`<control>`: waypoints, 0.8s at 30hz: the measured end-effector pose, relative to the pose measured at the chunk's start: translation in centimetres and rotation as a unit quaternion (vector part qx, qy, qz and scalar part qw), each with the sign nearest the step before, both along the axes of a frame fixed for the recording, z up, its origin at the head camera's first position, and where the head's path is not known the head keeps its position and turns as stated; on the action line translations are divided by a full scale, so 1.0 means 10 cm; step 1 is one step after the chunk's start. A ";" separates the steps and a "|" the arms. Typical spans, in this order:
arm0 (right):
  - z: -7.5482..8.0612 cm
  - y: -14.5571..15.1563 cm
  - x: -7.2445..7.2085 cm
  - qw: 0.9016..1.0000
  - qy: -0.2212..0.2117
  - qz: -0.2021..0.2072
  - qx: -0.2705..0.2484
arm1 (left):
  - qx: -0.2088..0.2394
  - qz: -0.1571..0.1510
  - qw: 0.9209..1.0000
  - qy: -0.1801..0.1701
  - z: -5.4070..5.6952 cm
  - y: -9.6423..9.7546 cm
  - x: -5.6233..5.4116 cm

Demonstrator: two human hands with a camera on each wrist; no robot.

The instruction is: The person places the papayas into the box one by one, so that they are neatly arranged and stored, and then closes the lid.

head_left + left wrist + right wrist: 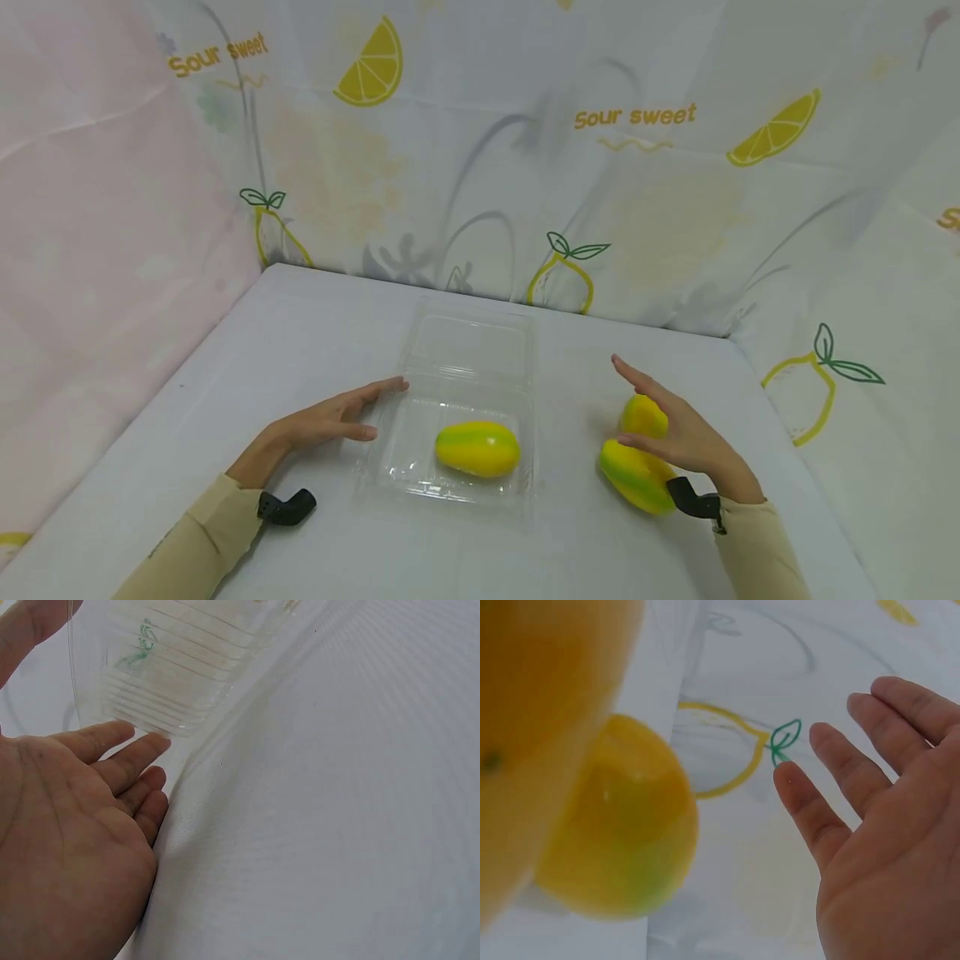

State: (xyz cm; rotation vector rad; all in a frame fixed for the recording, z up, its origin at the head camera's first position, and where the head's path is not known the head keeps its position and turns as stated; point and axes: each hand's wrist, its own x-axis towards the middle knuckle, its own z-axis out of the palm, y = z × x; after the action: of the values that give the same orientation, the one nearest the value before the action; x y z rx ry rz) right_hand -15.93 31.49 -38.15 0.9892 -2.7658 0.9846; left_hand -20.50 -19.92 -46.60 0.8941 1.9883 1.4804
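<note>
A clear plastic clamshell box point(405, 479) lies with its lid point(472, 337) folded back behind it. Inside its base, toward the right, sits a yellow fruit with green streaks point(477, 449), shaped like a papaya. At the box's left edge is my left hand point(322, 423), fingers extended; in the left wrist view its fingertips point(154, 742) are at the ribbed plastic wall. To the right of the box lie a similar yellow-green fruit point(633, 477) and a yellow fruit point(642, 414) behind it, partly hidden by my right hand point(686, 433). That hand hovers beside them with fingers spread, holding nothing.
A white table point(300, 350) carries everything. Behind and beside it hang cloths point(480, 167) printed with lemons and lettering. Each wrist wears a black strapped device, on the left point(287, 507) and on the right point(693, 498).
</note>
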 end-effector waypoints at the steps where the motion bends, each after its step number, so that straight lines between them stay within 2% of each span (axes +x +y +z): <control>1: -0.02 0.05 0.01 1.000 0.003 -0.012 -0.001 | 0.002 -0.001 1.000 0.001 0.00 0.00 0.00; 6: -0.11 0.26 0.05 0.998 0.004 -0.062 0.000 | 0.005 -0.003 1.000 -0.002 0.00 0.01 -0.01; 15: -0.35 0.42 0.09 0.995 -0.040 -0.095 0.013 | 0.006 -0.003 1.000 -0.002 -0.01 0.03 -0.01; 21: -0.34 0.45 0.12 0.987 -0.081 -0.136 0.042 | 0.005 -0.003 1.000 0.002 -0.03 0.00 0.00; 24: -0.32 0.49 0.11 0.982 -0.084 -0.154 0.064 | 0.004 -0.002 1.000 0.000 -0.02 0.00 0.00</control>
State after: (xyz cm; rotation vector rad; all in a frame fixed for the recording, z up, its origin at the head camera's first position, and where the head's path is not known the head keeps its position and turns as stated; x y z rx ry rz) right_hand -14.80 36.36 -41.34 0.4831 -3.0270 0.8897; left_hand -20.50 -19.92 -46.81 0.9003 1.9807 1.4886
